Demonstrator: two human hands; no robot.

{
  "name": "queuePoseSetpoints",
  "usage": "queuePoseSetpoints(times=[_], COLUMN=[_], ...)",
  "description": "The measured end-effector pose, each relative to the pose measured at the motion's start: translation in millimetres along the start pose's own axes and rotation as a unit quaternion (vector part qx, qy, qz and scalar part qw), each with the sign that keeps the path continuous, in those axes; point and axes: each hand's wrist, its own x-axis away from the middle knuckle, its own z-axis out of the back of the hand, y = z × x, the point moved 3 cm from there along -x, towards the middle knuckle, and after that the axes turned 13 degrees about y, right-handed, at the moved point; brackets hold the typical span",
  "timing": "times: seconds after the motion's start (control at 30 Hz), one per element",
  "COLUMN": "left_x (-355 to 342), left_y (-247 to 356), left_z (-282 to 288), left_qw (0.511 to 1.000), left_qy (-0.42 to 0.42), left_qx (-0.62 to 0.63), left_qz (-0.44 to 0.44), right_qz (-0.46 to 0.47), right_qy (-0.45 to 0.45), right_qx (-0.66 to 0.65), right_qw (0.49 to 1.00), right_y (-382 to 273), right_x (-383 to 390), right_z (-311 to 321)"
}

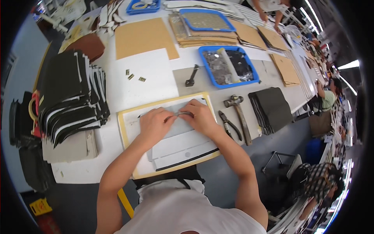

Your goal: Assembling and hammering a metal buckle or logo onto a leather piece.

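Note:
A yellow-edged board lies at the front of the table, bearing a white and grey flat piece with black strips and a round spot. My left hand and my right hand meet over its grey upper part, thumbs and fingers pinched on a small thin grey piece, too small to make out well. Just right of the board lie black-handled pliers and a hammer. A black metal tool stands behind the board, and small brass-coloured pieces lie on white sheet.
Dark stacked pieces fill the left; another dark stack is at right. A blue tray of small parts and brown card sheets lie farther back. Co-workers are along the right and at the back; a chair stands at right.

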Motion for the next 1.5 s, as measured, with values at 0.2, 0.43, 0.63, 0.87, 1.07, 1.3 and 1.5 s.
queuePoseSetpoints(times=[0.2, 0.43, 0.63, 0.87, 1.07, 1.3, 1.5], left_x=[0, -1, 0, -1, -1, 0, 3], left_y=[1, -2, -11, -7, -8, -9, -7], left_z=[12, 12, 16, 17, 17, 18, 12], left_qw=[1.000, 0.999, 0.999, 0.998, 0.998, 0.998, 0.996], left_qy=[-0.015, -0.039, -0.025, -0.040, -0.040, -0.034, -0.027], left_qx=[0.004, 0.007, 0.040, 0.037, 0.045, 0.050, 0.047], left_qz=[0.004, -0.035, 0.003, -0.031, -0.031, -0.028, -0.067], right_qz=[-0.078, -0.172, -0.086, -0.018, 0.015, -0.082, -0.110], right_qy=[0.168, 0.118, 0.054, -0.003, -0.066, 0.054, -0.053], right_qx=[0.071, 0.340, 0.383, 0.387, 0.482, 0.365, 0.364], right_qw=[0.980, 0.917, 0.918, 0.922, 0.874, 0.926, 0.923], right_y=[88, 209, 186, 188, 181, 181, 231], right_x=[-59, -103, -120, -119, -118, -154, -174], right_z=[89, 187, 158, 155, 170, 170, 145])
